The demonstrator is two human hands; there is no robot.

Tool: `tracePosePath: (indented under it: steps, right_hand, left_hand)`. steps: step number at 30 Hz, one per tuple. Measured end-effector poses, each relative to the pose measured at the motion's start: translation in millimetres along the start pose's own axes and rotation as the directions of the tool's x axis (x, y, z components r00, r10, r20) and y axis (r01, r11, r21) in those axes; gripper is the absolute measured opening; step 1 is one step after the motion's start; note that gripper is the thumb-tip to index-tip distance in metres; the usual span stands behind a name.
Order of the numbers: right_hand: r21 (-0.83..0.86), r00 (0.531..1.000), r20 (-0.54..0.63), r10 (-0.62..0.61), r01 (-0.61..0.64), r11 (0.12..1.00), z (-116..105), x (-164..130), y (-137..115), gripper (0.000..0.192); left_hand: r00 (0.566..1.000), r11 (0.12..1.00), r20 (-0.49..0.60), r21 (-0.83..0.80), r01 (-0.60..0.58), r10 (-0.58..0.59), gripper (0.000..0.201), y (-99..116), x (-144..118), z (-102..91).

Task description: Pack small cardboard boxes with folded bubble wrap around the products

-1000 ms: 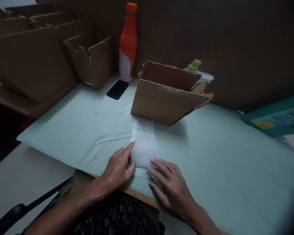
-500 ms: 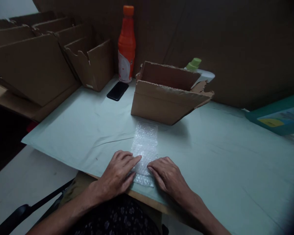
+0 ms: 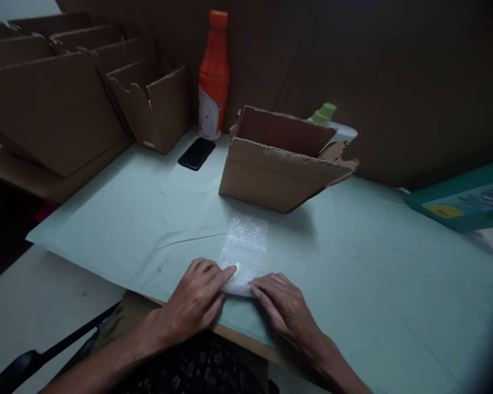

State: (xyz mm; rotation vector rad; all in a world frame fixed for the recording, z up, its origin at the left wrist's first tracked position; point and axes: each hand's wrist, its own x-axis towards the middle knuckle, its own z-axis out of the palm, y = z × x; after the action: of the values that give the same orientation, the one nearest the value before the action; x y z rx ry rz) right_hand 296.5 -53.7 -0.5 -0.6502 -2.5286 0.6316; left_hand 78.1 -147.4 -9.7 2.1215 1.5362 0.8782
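Note:
A strip of clear bubble wrap [image 3: 245, 249] lies flat on the pale green table cover [image 3: 139, 219], just in front of an open cardboard box [image 3: 281, 161]. My left hand [image 3: 197, 298] presses its fingertips on the strip's near left corner. My right hand [image 3: 283, 306] pinches the near right corner, where the near end is folded or rolled up a little. Both hands rest at the table's front edge.
An orange bottle [image 3: 213, 76] and a black phone [image 3: 196, 154] sit at the back. Folded cardboard boxes [image 3: 57, 104] stand in a row at the left. A green-capped bottle [image 3: 324, 113] peeks out behind the open box. A green packet [image 3: 464, 200] lies at the right.
Both hands have slid onto the near end of the bubble wrap and turned it over, so the strip looks shorter now. The box and bottles have not moved.

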Motion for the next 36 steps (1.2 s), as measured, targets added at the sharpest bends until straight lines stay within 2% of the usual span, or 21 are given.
tracePosePath:
  steps: [1,3,5,6,7,9,12,15,17,19,21,23,28,31,33,36]
  right_hand:
    - [0.024,0.999,-0.010,0.037,-0.036,0.999,-3.6,1.8,-0.6,0.016]
    - [-0.015,0.992,-0.106,0.072,-0.074,0.997,-11.5,2.2,-3.0,0.013]
    - [-0.131,0.970,-0.240,0.032,-0.065,0.989,-17.4,-0.5,-6.5,0.018]
    - [-0.194,0.964,-0.265,-0.012,-0.041,0.980,-18.5,-2.1,-8.3,0.021]
    - [-0.247,0.968,-0.245,-0.057,-0.005,0.969,-17.9,-3.1,-9.7,0.021]
    - [-0.321,0.987,-0.124,-0.104,0.059,0.945,-11.8,-2.6,-9.7,0.022]
    - [-0.358,0.997,-0.009,-0.075,0.067,0.931,2.4,3.9,-0.7,0.026]
    - [-0.275,0.999,-0.028,-0.032,0.023,0.961,6.2,9.1,9.7,0.027]
    - [-0.171,1.000,-0.005,0.001,-0.002,0.985,0.0,8.3,9.8,0.028]
    - [-0.060,0.996,0.074,0.057,-0.052,0.997,-9.4,5.0,4.5,0.028]
    - [0.014,0.976,0.173,0.130,-0.135,0.991,-17.0,1.8,-1.0,0.029]
    - [0.004,0.961,0.202,0.189,-0.194,0.981,-19.5,1.2,-1.5,0.029]
    - [-0.265,0.981,0.011,0.195,-0.185,0.946,-11.4,16.5,24.2,0.037]
    - [-0.344,0.967,0.014,0.254,-0.234,0.909,-8.7,30.6,41.2,0.046]
    - [-0.333,0.956,0.062,0.286,-0.250,0.909,-9.2,35.9,46.5,0.046]
    - [-0.207,0.960,0.118,0.254,-0.226,0.952,-10.2,35.1,43.7,0.035]
  left_hand:
    - [0.998,1.000,-0.047,-0.009,0.030,-0.031,0.052,-1.1,1.1,2.9]
    - [0.987,0.993,-0.111,-0.028,0.112,-0.114,0.052,-4.9,6.0,8.2]
    - [0.973,0.981,-0.124,-0.026,0.192,-0.194,0.059,-9.9,14.1,12.0]
    - [0.969,0.977,-0.120,-0.013,0.215,-0.215,0.064,-12.2,19.0,13.3]
    - [0.968,0.975,-0.117,0.010,0.223,-0.221,0.066,-14.2,23.8,14.2]
    - [0.968,0.972,-0.125,0.070,0.226,-0.216,0.065,-16.5,32.4,14.8]
    - [0.965,0.970,-0.201,0.140,0.196,-0.166,0.057,-16.1,36.8,12.5]
    - [0.975,0.986,-0.219,0.156,0.057,-0.022,0.053,-12.5,27.5,5.9]
    - [0.986,0.992,-0.158,0.120,-0.027,0.045,0.052,-8.7,16.7,0.6]
    - [0.993,0.998,-0.101,0.044,-0.050,0.054,0.052,-4.1,7.0,-3.7]
    - [0.997,0.999,-0.073,-0.029,-0.018,0.016,0.052,-0.5,2.8,-6.0]
    - [0.998,0.998,-0.054,-0.045,0.042,-0.045,0.051,-0.3,6.4,-5.8]
    - [0.983,0.968,-0.059,0.172,0.183,-0.176,0.038,-14.1,39.1,2.1]
    - [0.972,0.939,-0.069,0.250,0.236,-0.226,0.035,-20.5,53.4,5.6]
    - [0.967,0.936,-0.086,0.242,0.255,-0.241,0.034,-21.3,54.6,7.0]
    - [0.962,0.951,-0.136,0.173,0.257,-0.236,0.035,-20.6,47.4,9.9]
